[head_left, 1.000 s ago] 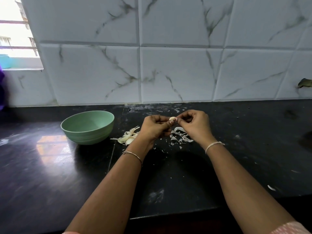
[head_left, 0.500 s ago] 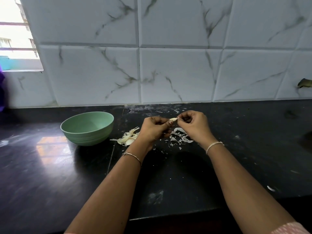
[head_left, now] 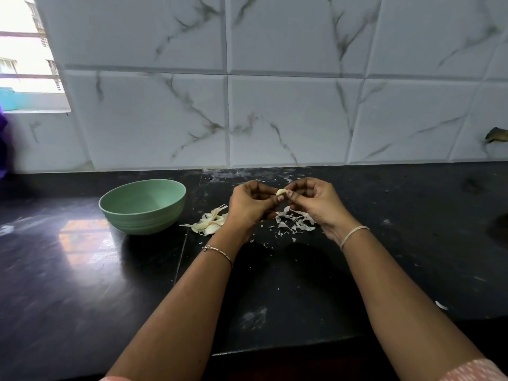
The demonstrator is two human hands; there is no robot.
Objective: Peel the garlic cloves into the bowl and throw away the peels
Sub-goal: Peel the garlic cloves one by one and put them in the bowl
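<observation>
A pale garlic clove point(head_left: 281, 191) is pinched between the fingertips of my left hand point(head_left: 251, 206) and my right hand point(head_left: 313, 204), held a little above the black counter point(head_left: 275, 292). Below my right hand lies a scatter of thin white peels point(head_left: 295, 222). A small heap of unpeeled cloves point(head_left: 210, 224) rests on the counter just left of my left wrist. The green bowl point(head_left: 143, 206) stands to the left of that heap; its visible inside looks bare.
A marble-tiled wall point(head_left: 275, 105) rises right behind the counter. A window point(head_left: 24, 59) opens at the far left. One stray peel point(head_left: 441, 305) lies near the counter's front right edge. The counter's front edge runs under my forearms.
My fingers have shifted slightly on the clove, which now shows more between the fingertips. Both hands stay in the same place above the peels.
</observation>
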